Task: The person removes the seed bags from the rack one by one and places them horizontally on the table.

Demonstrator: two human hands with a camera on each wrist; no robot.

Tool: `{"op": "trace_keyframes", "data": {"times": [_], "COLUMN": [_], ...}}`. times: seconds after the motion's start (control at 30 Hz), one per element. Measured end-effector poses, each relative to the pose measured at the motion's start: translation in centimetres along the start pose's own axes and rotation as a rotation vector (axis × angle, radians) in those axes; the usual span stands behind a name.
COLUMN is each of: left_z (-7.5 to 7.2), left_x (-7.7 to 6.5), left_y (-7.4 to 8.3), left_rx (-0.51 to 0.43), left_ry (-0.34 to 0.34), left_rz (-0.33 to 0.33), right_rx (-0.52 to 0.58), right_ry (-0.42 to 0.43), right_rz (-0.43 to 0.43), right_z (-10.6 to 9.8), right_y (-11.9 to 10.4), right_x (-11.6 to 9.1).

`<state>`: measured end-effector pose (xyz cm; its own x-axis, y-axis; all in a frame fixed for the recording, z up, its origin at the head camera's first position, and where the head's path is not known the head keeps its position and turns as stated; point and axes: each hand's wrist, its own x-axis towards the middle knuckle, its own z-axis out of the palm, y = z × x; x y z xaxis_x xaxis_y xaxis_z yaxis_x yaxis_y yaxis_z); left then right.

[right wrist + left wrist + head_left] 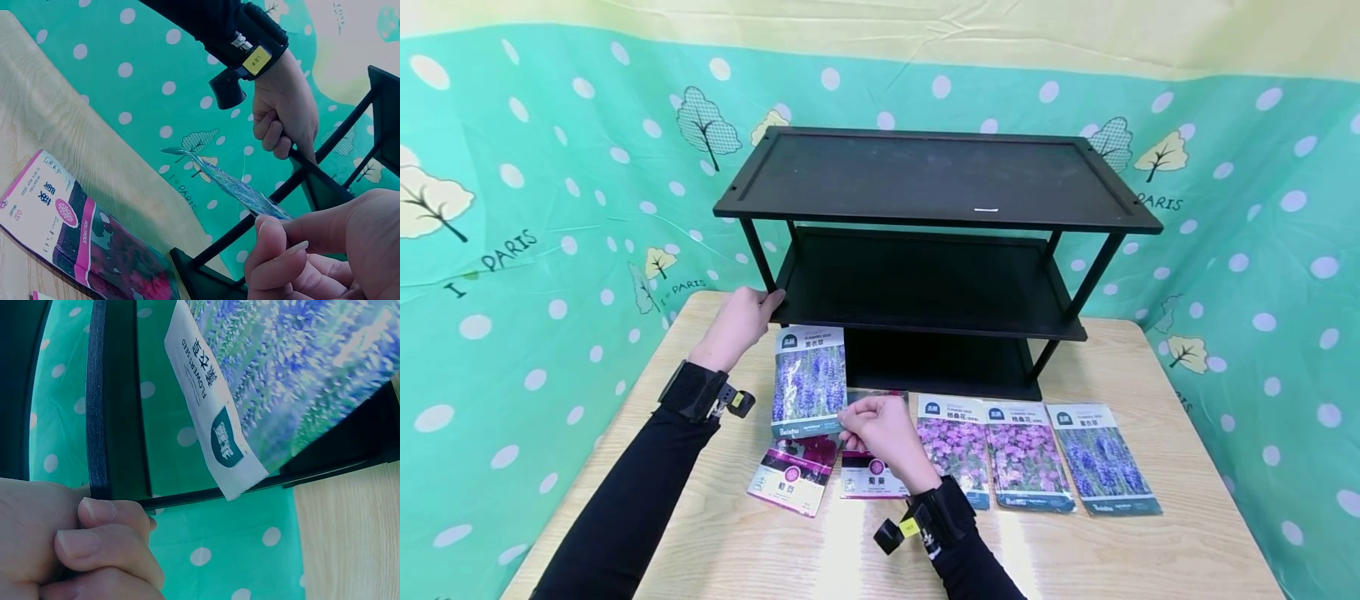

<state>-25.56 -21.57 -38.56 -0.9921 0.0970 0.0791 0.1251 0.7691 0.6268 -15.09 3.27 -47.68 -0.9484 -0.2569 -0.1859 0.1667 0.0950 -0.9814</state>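
Observation:
A seed packet [809, 379] with blue-purple lavender-like flowers is held up before the rack's left front. My right hand [887, 437] pinches its lower right corner between thumb and finger; in the right wrist view the packet [234, 190] appears nearly edge-on. My left hand [741, 325] grips the left front corner of the middle shelf [925, 283] of a black three-tier rack. Curled fingers [109, 547] show at that shelf edge in the left wrist view. Behind and below the held packet lies a hollyhock packet [790, 479], partly covered.
On the wooden table [700, 533], another hollyhock packet [872, 479] lies partly under my right hand. To its right are two pink-flower packets [951, 450] [1028, 454] and a second lavender-like packet [1105, 458]. The rack's top shelf [940, 179] overhangs the lower tiers [940, 362].

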Motion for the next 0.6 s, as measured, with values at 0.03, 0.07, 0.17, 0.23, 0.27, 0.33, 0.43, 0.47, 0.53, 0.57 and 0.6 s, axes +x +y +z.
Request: {"op": "trace_keyframes", "data": {"times": [0.03,0.07,0.17,0.23,0.27,0.33,0.43,0.47,0.53,0.57,0.6], "left_z": [-0.02,-0.03,-0.08,-0.13,-0.15,-0.17,-0.18,-0.17,-0.12,-0.08,-0.02], "left_x": [0.02,0.07,0.22,0.27,0.30,0.33,0.25,0.22,0.11,0.05,0.02], "left_y": [0.02,0.03,0.07,0.08,0.07,0.05,-0.01,-0.03,-0.04,-0.05,-0.06], "left_rx": [0.004,0.006,0.006,-0.006,-0.010,-0.022,-0.023,-0.019,-0.012,-0.009,-0.004], "left_ry": [-0.001,-0.002,-0.003,-0.003,-0.001,0.002,0.005,0.006,-0.001,-0.006,-0.010], "left_rz": [0.001,0.001,0.001,-0.002,-0.003,-0.008,-0.010,-0.009,-0.010,-0.010,-0.012], "right_rx": [-0.002,-0.004,-0.006,-0.012,-0.016,-0.025,-0.034,-0.032,-0.023,-0.019,-0.015], "right_ry": [-0.003,-0.007,-0.014,-0.016,-0.016,-0.016,-0.025,-0.029,-0.036,-0.037,-0.035], "right_rz": [0.000,0.000,-0.003,-0.004,-0.004,-0.004,0.000,0.000,0.005,0.007,0.011], "right_z": [0.00,0.00,0.02,0.06,0.09,0.18,0.36,0.43,0.54,0.59,0.65], "right_y": [0.01,0.02,-0.07,-0.07,-0.06,0.01,0.23,0.30,0.46,0.55,0.64], "right_x": [0.04,0.10,0.23,0.35,0.41,0.52,0.63,0.61,0.51,0.42,0.33]}}
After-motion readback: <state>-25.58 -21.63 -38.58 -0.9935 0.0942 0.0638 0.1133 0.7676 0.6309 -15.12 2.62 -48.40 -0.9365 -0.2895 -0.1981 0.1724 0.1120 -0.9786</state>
